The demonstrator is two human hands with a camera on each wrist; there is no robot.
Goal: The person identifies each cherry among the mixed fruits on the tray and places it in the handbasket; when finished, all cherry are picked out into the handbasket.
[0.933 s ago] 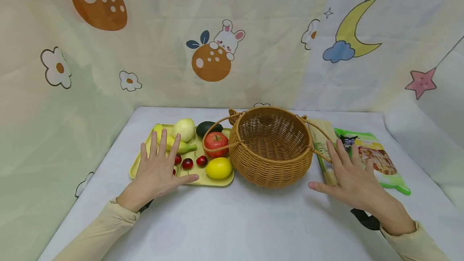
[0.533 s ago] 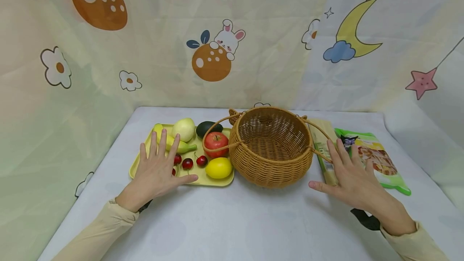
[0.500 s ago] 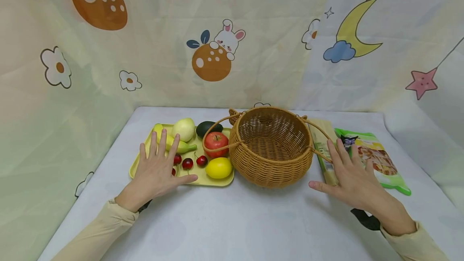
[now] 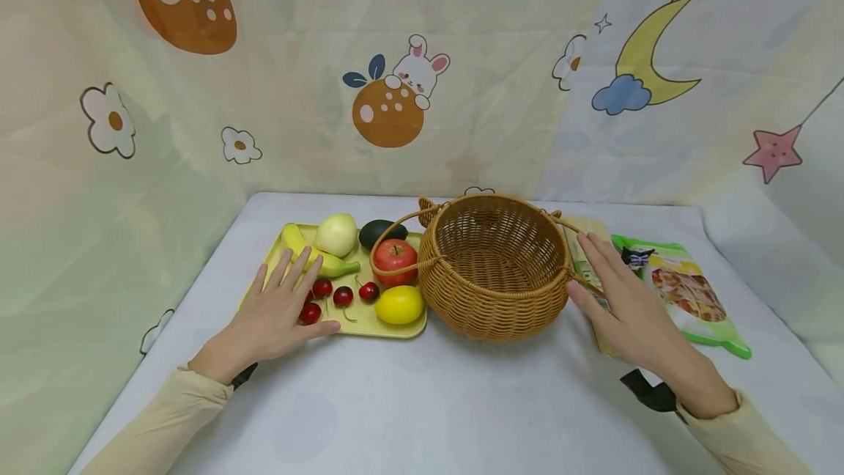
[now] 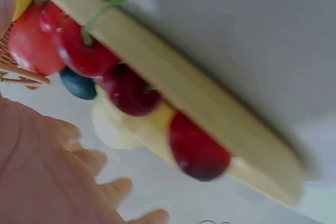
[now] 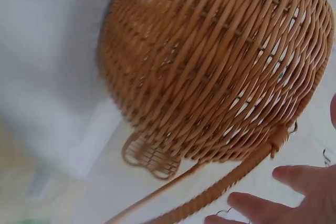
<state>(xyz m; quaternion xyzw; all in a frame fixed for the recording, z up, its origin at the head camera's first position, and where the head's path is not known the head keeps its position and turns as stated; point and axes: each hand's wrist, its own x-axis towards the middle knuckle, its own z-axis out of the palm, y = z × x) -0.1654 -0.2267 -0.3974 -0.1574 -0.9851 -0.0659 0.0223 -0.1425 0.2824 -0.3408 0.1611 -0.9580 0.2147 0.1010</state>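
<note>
In the head view, my left hand (image 4: 270, 321) hovers with spread fingers over the left side of a yellow tray (image 4: 395, 333). On it lie a banana (image 4: 336, 266), several cherries (image 4: 343, 297), a lemon (image 4: 399, 305), an apple (image 4: 394, 261), a round pale-green fruit (image 4: 337, 234) and a dark-green oval fruit (image 4: 381, 232). The left wrist view shows that palm beside the cherries (image 5: 197, 150), gripping nothing. My right hand (image 4: 633, 314) extends its fingers over the right handle of a wicker basket (image 4: 494, 314); in the right wrist view its fingertips are close to the handle (image 6: 220, 187).
A green package (image 4: 692, 292) with a food picture lies at the right of the white table (image 4: 422, 409). Beside the basket a beige package (image 4: 603, 226) is partly behind my right hand. A printed cloth (image 4: 488, 116) hangs along the back. The basket's left handle (image 4: 389, 222) overhangs the tray.
My right hand has moved left toward the basket's handle, with its fingers closer together. My left hand has shifted slightly left and down, uncovering more cherries. The objects stay in place.
</note>
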